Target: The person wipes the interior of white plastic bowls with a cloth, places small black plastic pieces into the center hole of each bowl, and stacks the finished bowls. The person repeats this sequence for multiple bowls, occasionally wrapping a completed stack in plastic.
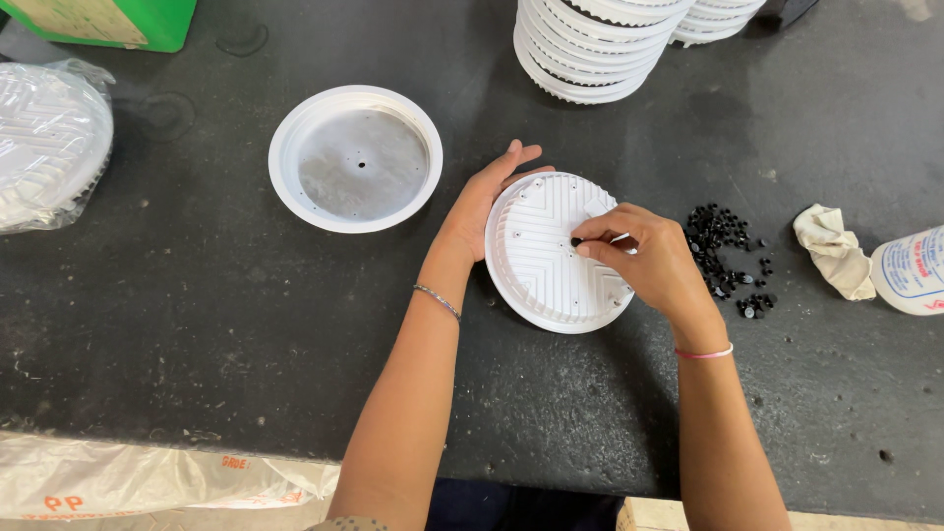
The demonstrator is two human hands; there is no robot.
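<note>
Steadying a ribbed white disc (pixel 551 258) on the dark surface (pixel 197 324), left hand (pixel 482 211) cupped its rim, fingers spread; right hand (pixel 639 254) pinched a small black plug (pixel 576 241) at its centre. Best seated square, disc held still. Loose black plugs (pixel 726 258) lay just right.

Ribbed round cover (pixel 551 258) — white, chevron ridges meeting in a cross. Open dish (pixel 355 158) — white rim, dull grey metal floor. Small parts (pixel 726 258) beside the cover: black, glossy. Tabletop (pixel 197 324) dark charcoal, speckled. Rag (pixel 834 250) cream. Crate (pixel 108 22) bright green. Wristband (pixel 704 353) pink.
</note>
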